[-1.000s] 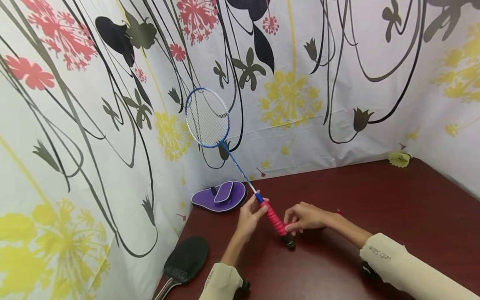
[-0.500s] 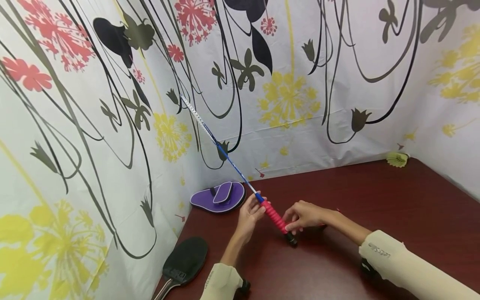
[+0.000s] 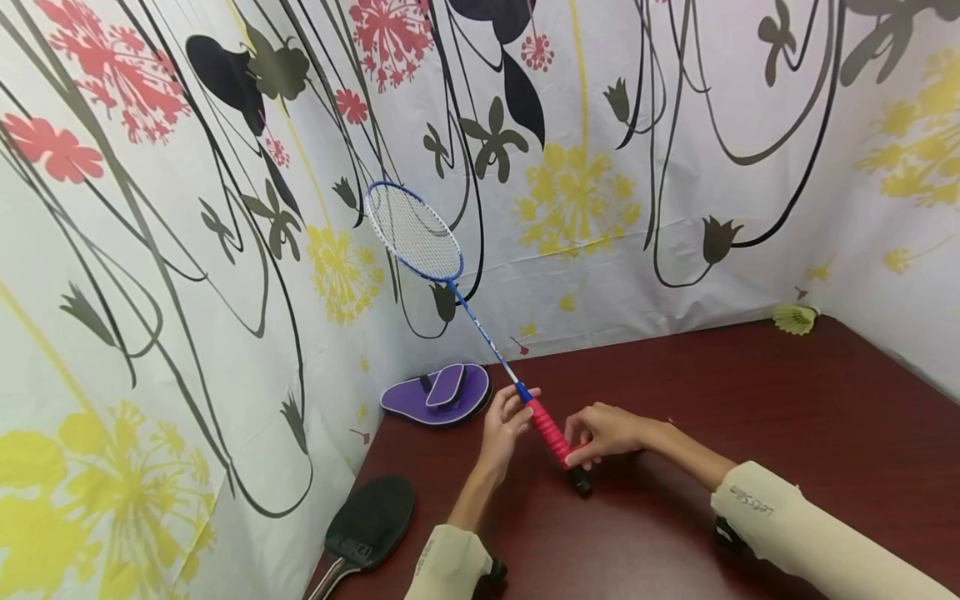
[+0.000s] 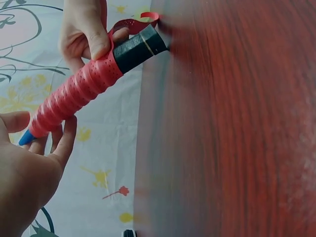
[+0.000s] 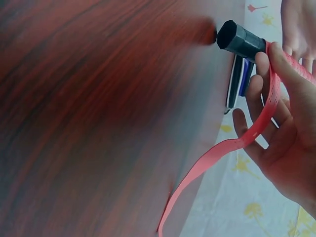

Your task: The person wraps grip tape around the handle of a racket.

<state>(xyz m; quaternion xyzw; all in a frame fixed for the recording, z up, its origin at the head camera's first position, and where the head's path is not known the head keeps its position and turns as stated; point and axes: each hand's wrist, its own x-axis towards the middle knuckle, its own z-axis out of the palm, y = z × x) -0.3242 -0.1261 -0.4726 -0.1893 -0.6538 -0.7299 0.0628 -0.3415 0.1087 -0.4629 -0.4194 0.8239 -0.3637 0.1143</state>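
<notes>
A blue-and-white badminton racket (image 3: 416, 233) slants up to the left, its handle end low over the table. Red perforated grip tape (image 4: 74, 94) winds in ridges round most of the handle, while the black butt end (image 4: 138, 49) is bare. My left hand (image 3: 501, 437) holds the handle near the blue cone, thumb on one side and fingers on the other. At the lower edge of the winding, my right hand (image 3: 611, 433) pinches the tape between thumb and fingers. From there the loose tape tail (image 5: 212, 153) runs across the right palm and down toward the table.
A purple paddle case (image 3: 442, 396) lies at the table's back left corner. Nearer on the left is a black table tennis paddle (image 3: 375, 521). A yellow shuttlecock (image 3: 795, 318) sits at the far right. Flower-patterned cloth (image 3: 577, 200) stands behind the dark red table (image 3: 750, 400).
The racket has turned about its shaft: its head was face-on, then nearly edge-on, and shows its strings again now. Both hands stay on the handle and have shifted only slightly.
</notes>
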